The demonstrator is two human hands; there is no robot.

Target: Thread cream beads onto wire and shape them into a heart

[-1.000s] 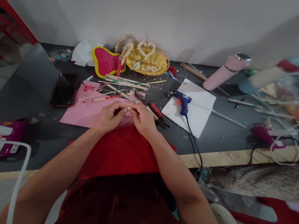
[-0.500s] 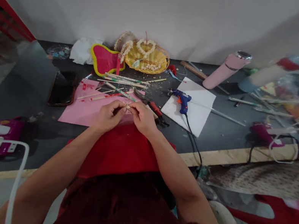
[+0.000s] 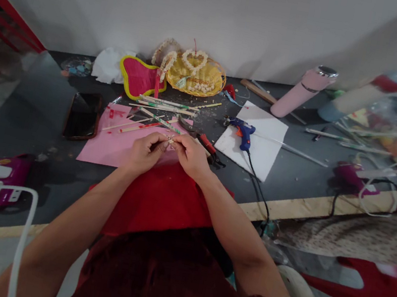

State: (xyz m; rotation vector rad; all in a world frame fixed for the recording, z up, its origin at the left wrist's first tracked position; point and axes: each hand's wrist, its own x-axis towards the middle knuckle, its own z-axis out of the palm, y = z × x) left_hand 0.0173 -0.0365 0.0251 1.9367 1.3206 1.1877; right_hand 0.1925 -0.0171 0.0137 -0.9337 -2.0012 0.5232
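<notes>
Between the fingertips of both hands is a small pale piece (image 3: 170, 140), like a cluster of short cream-coloured bits; its exact kind is too small to tell. My left hand (image 3: 147, 151) pinches its left side with thumb and forefinger. On the right side, my right hand (image 3: 192, 156) pinches it too. Both hands are just above the near edge of a pink sheet (image 3: 102, 149). Beyond them lie several thin printed sticks (image 3: 167, 107) and red-handled pliers (image 3: 207, 143).
A blue glue gun (image 3: 243, 132) rests on a white sheet (image 3: 270, 156) at right. Behind stand a yellow basket (image 3: 214, 89) with a beaded heart (image 3: 194, 60) and a pink bottle (image 3: 298, 94). A phone (image 3: 83, 117) and a purple power socket (image 3: 16, 178) lie at left.
The hands hold almost the same place, still pinching the small pale piece, which looks slightly turned. The rest of the scene shifts only slightly with the camera.
</notes>
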